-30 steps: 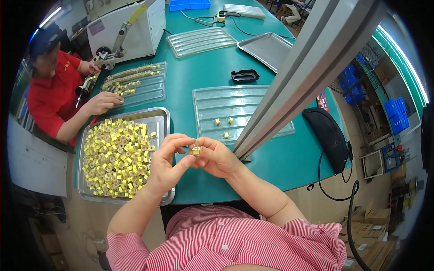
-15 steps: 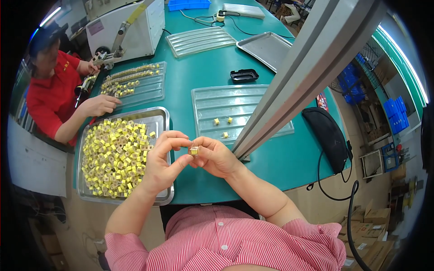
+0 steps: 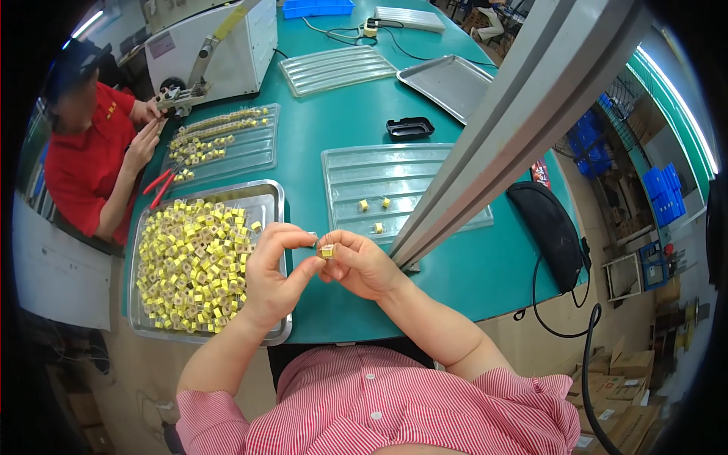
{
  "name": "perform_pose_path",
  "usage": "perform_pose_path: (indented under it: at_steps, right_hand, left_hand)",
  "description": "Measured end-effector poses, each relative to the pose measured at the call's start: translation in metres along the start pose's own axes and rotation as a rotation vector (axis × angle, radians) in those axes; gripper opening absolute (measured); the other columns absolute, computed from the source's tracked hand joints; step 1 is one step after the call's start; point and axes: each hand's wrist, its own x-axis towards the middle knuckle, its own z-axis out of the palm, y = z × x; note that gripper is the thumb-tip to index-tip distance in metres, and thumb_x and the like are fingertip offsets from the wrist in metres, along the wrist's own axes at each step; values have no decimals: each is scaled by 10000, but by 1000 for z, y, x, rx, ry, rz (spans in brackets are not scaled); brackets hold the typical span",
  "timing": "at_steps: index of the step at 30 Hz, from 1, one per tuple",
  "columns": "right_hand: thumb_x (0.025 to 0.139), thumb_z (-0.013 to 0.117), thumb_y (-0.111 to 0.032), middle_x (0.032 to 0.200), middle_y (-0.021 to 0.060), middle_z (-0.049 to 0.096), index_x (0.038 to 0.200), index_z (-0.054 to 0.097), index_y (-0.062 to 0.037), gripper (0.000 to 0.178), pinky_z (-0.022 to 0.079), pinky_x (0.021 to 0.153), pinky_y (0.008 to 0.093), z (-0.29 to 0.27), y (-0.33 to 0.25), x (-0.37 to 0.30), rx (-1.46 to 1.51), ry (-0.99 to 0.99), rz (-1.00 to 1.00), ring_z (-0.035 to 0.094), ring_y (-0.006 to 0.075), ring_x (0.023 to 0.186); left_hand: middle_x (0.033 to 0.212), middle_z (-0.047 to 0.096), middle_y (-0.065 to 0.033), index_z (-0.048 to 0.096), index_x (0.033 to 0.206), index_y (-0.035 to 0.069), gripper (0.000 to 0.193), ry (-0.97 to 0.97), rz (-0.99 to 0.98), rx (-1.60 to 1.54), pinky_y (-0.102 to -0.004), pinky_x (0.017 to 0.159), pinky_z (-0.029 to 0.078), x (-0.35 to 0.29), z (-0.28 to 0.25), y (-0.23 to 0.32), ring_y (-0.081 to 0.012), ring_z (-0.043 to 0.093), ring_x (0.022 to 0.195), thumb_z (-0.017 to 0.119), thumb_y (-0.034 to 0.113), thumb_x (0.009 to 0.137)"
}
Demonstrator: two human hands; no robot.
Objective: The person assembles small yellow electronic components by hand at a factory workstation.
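Above the table's near edge, my right hand [image 3: 365, 268] pinches a small yellow-wrapped coil with wire leads [image 3: 327, 251] between thumb and fingers. Close on its left is my left hand [image 3: 274, 274], with a gap between its curved index finger and thumb. The left thumb tip comes near the coil; whether it touches I cannot tell. A tiny bright spot shows at the left index fingertip, too small to make out. Left of my hands, a metal tray [image 3: 280, 220] holds a heap of similar coils. Ahead, a clear ridged plastic tray [image 3: 394, 171] carries 3 coils.
A grey metal post [image 3: 485, 144] rises just right of my right hand. At left, a co-worker in red [image 3: 95, 144] works beside another ridged tray [image 3: 258, 144] of coils and red-handled pliers [image 3: 158, 186]. A black box [image 3: 409, 127] and black pouch [image 3: 550, 235] lie on the table.
My left index finger has drawn back slightly from the coil, which stays in my right hand. The co-worker has let go of the pliers and brought both hands together near the machine.
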Motion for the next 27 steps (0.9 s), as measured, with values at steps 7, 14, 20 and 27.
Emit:
perform_pose_path:
  at_steps: [7, 14, 20, 27]
  right_hand:
    - [834, 519, -202, 739, 6, 481, 979, 507, -37, 220, 379, 628, 267, 2, -1, 0, -36, 12, -7, 430, 73, 594]
    - [838, 513, -202, 778, 16, 501, 998, 497, -41, 228, 382, 629, 259, -3, 2, 0, 14, 0, -28, 451, 70, 614]
    - [829, 533, -191, 787, 12, 520, 999, 501, -43, 228, 402, 644, 254, -5, 2, 0, 47, -49, -19, 478, 88, 635]
    - [824, 535, -165, 791, 22, 526, 971, 511, -42, 193, 401, 635, 253, 1, -1, -1, 38, -27, -23, 476, 85, 624]
  left_hand:
    - [848, 515, -75, 533, 885, 22, 264, 5, -17, 18, -248, 674, 401, 0, 1, -1, -160, 493, 763, 650, 16, 648]
    - [908, 501, -71, 509, 942, -4, 271, -25, -213, -317, -236, 681, 410, -4, 8, -3, -121, 487, 782, 618, 0, 694]
    - [907, 492, -78, 495, 941, -29, 228, -9, -346, -518, -237, 643, 461, -7, 11, -2, -132, 498, 766, 587, -10, 734]
    - [911, 485, -74, 482, 951, -20, 237, -10, -412, -637, -243, 634, 480, -8, 12, -1, -140, 500, 756, 598, 22, 748]
